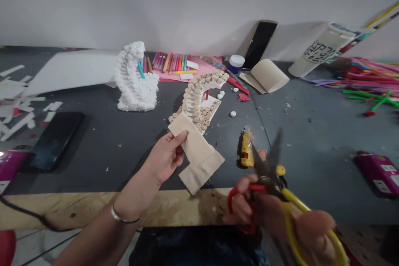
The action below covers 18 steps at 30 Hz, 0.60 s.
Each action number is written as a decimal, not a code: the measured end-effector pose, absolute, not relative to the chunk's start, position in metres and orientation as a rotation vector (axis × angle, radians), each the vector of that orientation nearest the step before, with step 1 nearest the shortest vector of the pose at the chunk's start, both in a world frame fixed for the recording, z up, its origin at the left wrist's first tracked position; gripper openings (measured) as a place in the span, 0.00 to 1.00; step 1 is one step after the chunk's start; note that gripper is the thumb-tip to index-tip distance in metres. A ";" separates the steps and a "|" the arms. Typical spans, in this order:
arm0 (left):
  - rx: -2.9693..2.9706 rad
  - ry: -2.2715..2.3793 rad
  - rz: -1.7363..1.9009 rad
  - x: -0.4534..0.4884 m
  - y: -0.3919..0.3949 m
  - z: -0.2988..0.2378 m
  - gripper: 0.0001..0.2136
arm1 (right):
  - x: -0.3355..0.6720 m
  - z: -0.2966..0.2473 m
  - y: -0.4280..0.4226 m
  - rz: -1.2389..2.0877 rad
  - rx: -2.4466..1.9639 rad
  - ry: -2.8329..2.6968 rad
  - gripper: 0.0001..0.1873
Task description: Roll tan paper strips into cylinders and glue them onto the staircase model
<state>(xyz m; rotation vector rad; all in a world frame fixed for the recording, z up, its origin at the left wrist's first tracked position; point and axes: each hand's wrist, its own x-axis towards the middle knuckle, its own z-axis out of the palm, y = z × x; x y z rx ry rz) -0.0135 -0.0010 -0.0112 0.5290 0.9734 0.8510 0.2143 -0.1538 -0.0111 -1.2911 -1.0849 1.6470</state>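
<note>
My left hand pinches a folded strip of beige paper between thumb and fingers, above the table's front edge. In my right hand are scissors with one red and one yellow handle loop; their blades are spread and point away from me, apart from the paper. Just beyond the strip stands a curved model covered with rolled beige paper coils, its lower front partly hidden by the strip. A yellow glue gun lies beyond the scissors.
A white curved model stands at the back left, near several markers. A beige paper roll, a leaning phone and a white tumbler are at the back right. Another phone and white scraps lie left.
</note>
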 end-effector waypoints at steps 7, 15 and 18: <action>0.562 1.012 0.841 -0.014 -0.002 -0.004 0.16 | 0.190 -0.001 -0.150 2.101 -0.940 -0.798 0.42; 0.583 1.014 0.872 -0.015 0.000 -0.007 0.18 | 0.197 -0.020 -0.155 2.166 -0.797 -0.899 0.47; 0.584 1.020 0.881 -0.015 0.000 -0.007 0.18 | 0.199 -0.022 -0.154 2.163 -0.709 -0.909 0.46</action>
